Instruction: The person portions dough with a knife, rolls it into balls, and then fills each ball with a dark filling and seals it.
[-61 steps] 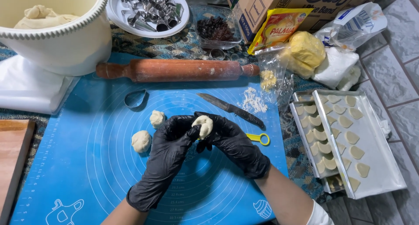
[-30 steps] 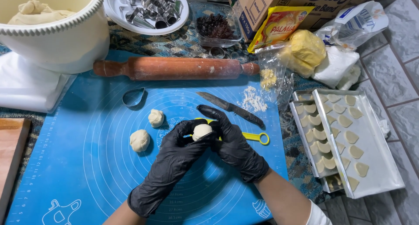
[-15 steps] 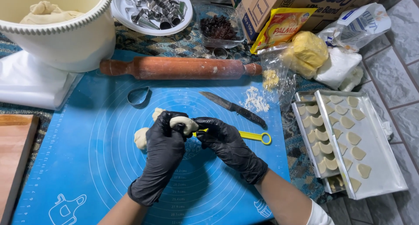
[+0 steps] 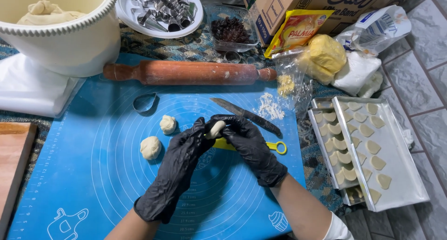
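dough piece (image 4: 216, 127), small and pale, sits pinched between the fingertips of both your gloved hands, held just above the blue silicone mat (image 4: 93, 193) near its middle. your left hand (image 4: 181, 163) in its black glove curls in from the lower left, fingers pressed against the near side of the piece. your right hand (image 4: 249, 144), also in black, wraps the far and right side, fingers closed around it. both hands touch each other at the fingertips. a yellow-handled tool (image 4: 274, 147) lies on the mat under your right hand, its ring end sticking out to the right; whether the hand holds it cannot be told. two dough balls (image 4: 151, 147) rest on the mat to the left of your hands, near each other but apart. a metal teardrop cutter (image 4: 145, 101) lies beyond them. a knife (image 4: 247, 115) lies at a slant just past your right hand, beside a scatter of crumbs (image 4: 269, 107). a wooden rolling pin (image 4: 186, 72) lies across the far edge of the mat. to the right, metal trays (image 4: 400, 174) carry rows of shaped dough pieces. a large cream bowl (image 4: 70, 39) with dough stands at far left.
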